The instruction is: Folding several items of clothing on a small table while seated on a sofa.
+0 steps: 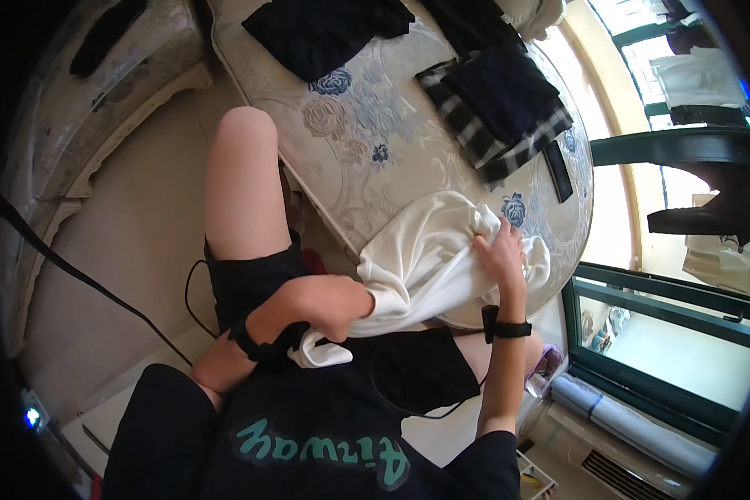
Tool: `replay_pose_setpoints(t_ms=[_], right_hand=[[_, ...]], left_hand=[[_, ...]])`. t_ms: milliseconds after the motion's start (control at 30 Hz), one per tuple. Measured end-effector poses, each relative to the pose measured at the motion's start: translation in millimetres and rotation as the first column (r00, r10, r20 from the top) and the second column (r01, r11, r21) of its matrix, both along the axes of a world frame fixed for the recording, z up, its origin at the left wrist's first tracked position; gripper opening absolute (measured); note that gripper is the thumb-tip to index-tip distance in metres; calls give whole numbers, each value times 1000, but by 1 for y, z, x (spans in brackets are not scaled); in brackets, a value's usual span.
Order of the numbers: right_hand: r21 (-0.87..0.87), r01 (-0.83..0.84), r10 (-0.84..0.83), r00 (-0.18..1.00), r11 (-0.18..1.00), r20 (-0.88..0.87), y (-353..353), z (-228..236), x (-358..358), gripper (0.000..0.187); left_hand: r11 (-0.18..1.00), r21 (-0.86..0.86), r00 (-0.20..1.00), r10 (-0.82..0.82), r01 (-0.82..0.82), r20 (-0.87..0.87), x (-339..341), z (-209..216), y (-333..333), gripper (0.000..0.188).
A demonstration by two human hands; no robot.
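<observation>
A white long-sleeved top (429, 254) lies rumpled over the edge of the bed and across my lap. My left hand (329, 304) is closed at the cuff of one sleeve, and its fingertips disappear into the cloth. A loose white end hangs below that hand. Farther right, my right hand (503, 255) grips a bunched part of the same top on the bed, fingers bent around the fabric. Both wrists wear black bands.
The bed's patterned cover (333, 158) bears a folded pile of dark and checked clothes (500, 104), a black garment (317, 33) and a narrow black object (558, 172). A covered sofa (133, 92) stands at left. Green-framed windows (667, 308) are at right, with clothes hanging beyond.
</observation>
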State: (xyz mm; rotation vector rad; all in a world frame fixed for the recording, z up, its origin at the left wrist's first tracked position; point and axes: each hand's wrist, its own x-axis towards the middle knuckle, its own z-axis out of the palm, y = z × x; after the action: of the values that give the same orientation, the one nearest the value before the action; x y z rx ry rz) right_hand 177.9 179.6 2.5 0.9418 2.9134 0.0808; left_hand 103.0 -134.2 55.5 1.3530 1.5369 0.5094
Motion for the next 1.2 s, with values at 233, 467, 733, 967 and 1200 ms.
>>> replay_pose_setpoints(t_ms=[233,467,733,967,1200], right_hand=[[-220,131,-100,984,967,146,45,25,11,34],[121,40,26,865,992,-501,91,99,3,22],[157,283,-38,579,946,-815,34,176,13,31],[-466,153,-294,923,872,-247,7,94,71,44],[-400,258,-147,947,880,287,-28,58,90,24]], left_hand=[[895,83,891,445,-439,-93,-28,13,-12,30],[583,564,661,745,-585,-84,-64,23,24,42],[197,736,465,868,-648,177,-109,55,27,57],[358,408,315,934,-840,-170,-133,16,-30,38],[327,508,-109,749,-797,-654,-122,-2,-16,55]])
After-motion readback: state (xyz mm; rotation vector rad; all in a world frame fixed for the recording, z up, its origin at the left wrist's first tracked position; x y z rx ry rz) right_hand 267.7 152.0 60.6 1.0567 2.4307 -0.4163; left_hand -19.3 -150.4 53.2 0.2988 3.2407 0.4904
